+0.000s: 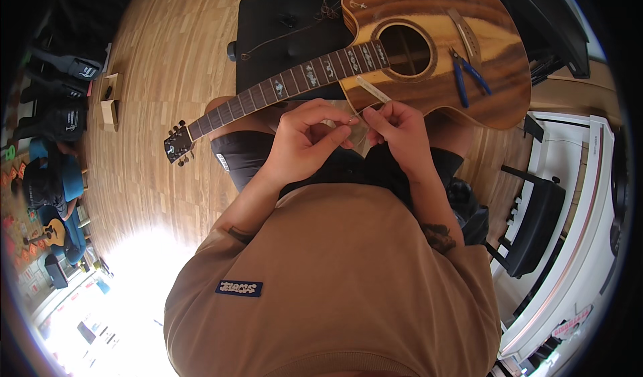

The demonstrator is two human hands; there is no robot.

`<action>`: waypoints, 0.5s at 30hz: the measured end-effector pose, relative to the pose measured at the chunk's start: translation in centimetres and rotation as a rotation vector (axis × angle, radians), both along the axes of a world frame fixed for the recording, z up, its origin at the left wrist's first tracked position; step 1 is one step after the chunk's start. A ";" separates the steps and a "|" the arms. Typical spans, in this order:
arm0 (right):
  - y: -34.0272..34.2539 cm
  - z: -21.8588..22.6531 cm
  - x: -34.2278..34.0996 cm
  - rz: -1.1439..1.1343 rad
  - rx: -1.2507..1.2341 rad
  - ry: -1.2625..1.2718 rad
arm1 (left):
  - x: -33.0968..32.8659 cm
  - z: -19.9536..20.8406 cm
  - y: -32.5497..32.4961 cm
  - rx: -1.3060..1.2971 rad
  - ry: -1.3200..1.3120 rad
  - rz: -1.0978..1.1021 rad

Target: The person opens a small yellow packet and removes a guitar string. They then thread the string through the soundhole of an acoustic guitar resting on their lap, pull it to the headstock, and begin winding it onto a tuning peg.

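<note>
A brown acoustic guitar (429,89) lies across my thighs and a black padded bench, its neck pointing left. I see no strings along its fretboard. Just in front of its body, my left hand (301,139) pinches a thin guitar string (356,117) between thumb and forefinger. My right hand (400,136) closes on the same string, its thumb pressed to the bent forefinger. Both fingertips almost meet; most of the fine string is too thin to follow. Blue-handled cutting pliers (469,76) rest on the guitar top near the bridge (464,34). Beside my right fingers lies a pale narrow strip (373,89).
Loose coiled strings (327,10) lie on the black bench (268,25). An open cardboard box (109,102) stands on the wood floor at left. White keyboard-like furniture and a black bench (536,226) are at right. A person (48,183) sits far left near another guitar (53,232).
</note>
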State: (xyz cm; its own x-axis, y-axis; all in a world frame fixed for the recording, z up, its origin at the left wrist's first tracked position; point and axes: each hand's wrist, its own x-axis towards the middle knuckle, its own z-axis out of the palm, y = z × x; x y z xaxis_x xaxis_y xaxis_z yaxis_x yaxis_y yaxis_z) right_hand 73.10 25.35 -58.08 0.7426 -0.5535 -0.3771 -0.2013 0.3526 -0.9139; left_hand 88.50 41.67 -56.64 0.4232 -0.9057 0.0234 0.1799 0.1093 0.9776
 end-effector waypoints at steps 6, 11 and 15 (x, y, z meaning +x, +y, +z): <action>0.8 -0.3 0.4 -0.087 -0.033 0.046 | -0.1 0.5 0.7 0.079 0.085 -0.092; 1.4 -0.3 0.5 -0.079 -0.205 0.014 | 0.5 0.4 0.9 0.097 0.140 -0.009; 1.3 1.4 0.3 -0.023 -0.040 -0.067 | 1.3 0.1 0.6 0.048 0.165 0.080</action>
State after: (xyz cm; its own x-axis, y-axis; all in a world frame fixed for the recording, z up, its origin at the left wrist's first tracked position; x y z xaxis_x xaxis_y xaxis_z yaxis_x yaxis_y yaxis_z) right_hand 73.43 26.65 -56.69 0.7522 -0.5844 -0.3044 -0.1319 0.3191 -0.9385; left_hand 89.77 42.26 -56.58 0.4883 -0.8675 -0.0944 0.3308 0.0839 0.9400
